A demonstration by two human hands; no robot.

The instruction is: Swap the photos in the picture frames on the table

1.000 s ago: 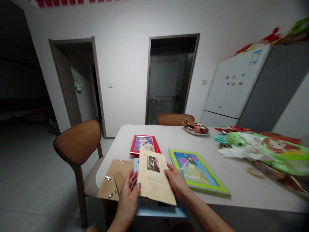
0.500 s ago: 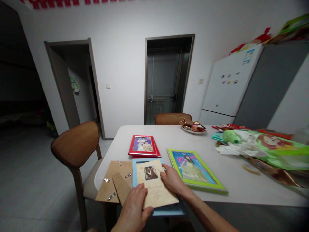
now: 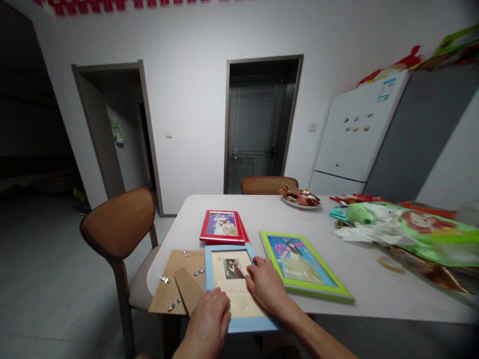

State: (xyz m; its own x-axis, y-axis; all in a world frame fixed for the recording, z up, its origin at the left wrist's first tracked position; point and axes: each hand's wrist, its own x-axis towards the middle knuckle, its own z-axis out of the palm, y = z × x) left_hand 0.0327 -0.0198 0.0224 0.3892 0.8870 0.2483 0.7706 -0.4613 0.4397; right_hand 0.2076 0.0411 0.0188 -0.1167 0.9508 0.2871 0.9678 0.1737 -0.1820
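Note:
A light-blue picture frame (image 3: 248, 325) lies at the table's front edge, jutting a little past it. Within its border sits a cream printed sheet (image 3: 239, 296) with a small dark picture (image 3: 233, 268). My left hand (image 3: 210, 316) is at the frame's lower left side, its fingers closed together on the border. On the right side, my right hand (image 3: 265, 285) has bent fingers closed over the border, fingertips on the sheet's edge. To the left lies a brown backing board (image 3: 189, 259) with metal clips and a stand leg (image 3: 188, 289), partly behind my left hand.
Red picture frames (image 3: 222, 240) lie stacked behind the blue one. A green picture frame (image 3: 325, 287) lies to the right. Farther right are a roll of tape (image 3: 391, 265), a green plastic bag (image 3: 430, 239) and a plate of wrapped items (image 3: 301, 204). A wooden chair (image 3: 118, 222) stands left.
The cream sheet, earlier tilted on top of the blue frame, now lies straight within its border. Both hands have shifted slightly, staying at the frame's two sides.

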